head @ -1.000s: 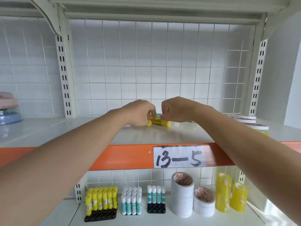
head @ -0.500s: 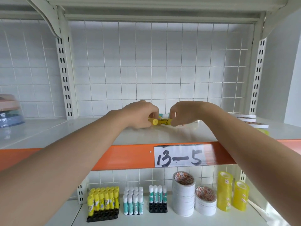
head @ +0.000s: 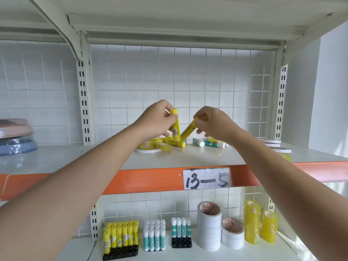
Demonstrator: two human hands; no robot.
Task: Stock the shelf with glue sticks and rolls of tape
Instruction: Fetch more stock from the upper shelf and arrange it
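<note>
Head view: the upper shelf (head: 188,159) lies bare toward its orange front edge, loose glue sticks (head: 211,143) and tape lying near the back. Left hand (head: 156,119) grips one yellow glue stick (head: 174,125) upright above them; right hand (head: 212,123) pinches a tilted glue stick (head: 188,129) by its top, apparently.

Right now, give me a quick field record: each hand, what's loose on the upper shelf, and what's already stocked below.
left hand: grips a yellow glue stick, near upright, above the upper shelf
right hand: pinches a second yellow glue stick, tilted
upper shelf, loose: yellow sticks, white-capped green sticks, flat tape rolls
lower shelf: yellow sticks in black tray, green sticks, white tape stacks, yellow tape rolls
shelf label: 13-5
</note>
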